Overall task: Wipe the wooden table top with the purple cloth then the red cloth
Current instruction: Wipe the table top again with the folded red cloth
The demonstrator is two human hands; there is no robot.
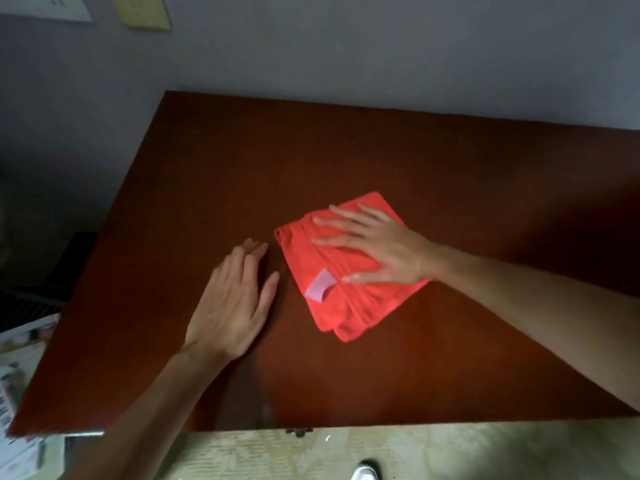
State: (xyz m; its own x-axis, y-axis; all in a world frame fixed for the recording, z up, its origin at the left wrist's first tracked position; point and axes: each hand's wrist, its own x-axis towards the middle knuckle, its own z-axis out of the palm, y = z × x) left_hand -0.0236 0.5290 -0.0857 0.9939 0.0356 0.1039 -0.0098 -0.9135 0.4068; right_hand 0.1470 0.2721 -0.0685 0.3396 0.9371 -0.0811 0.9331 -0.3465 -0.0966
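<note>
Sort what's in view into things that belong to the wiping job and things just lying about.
Job: red cloth under the flat right hand; wooden table top; left hand resting on it. Purple cloth not in view.

Lying about: printed papers on the floor; wall notes; shoe.

Table top [381,150] cut off at right — papers [20,358] at left blurred.
</note>
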